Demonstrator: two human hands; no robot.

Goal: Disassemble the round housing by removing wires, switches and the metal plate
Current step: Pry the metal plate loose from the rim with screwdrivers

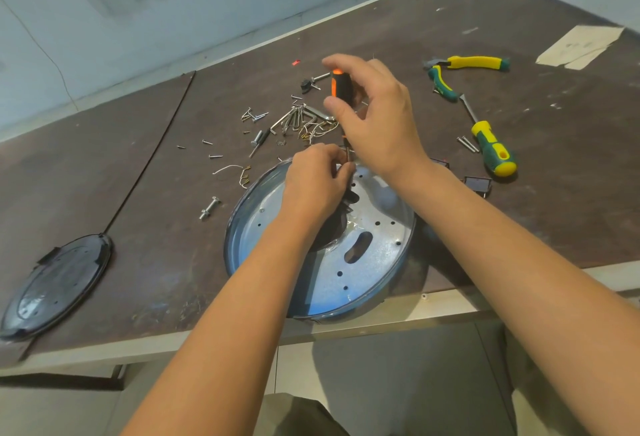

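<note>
The round housing [242, 255], blue-rimmed, lies at the table's near edge with a shiny perforated metal plate [370, 255] inside it. My right hand [374, 117] grips the handle of an orange-and-black screwdriver [337, 84], held upright over the housing's far rim. My left hand [317, 181] pinches the screwdriver's shaft low down, where the tip meets the plate. The tip itself is hidden by my fingers. Two small black switches [478, 184] lie on the table to the right of the housing.
A dark round cover [57, 283] lies at the left. Loose screws, hex keys and wire pieces [298, 120] are scattered behind the housing. Yellow-green pliers [464, 65] and a yellow-green screwdriver [491, 148] lie at the right. A bolt [209, 208] lies left of the housing.
</note>
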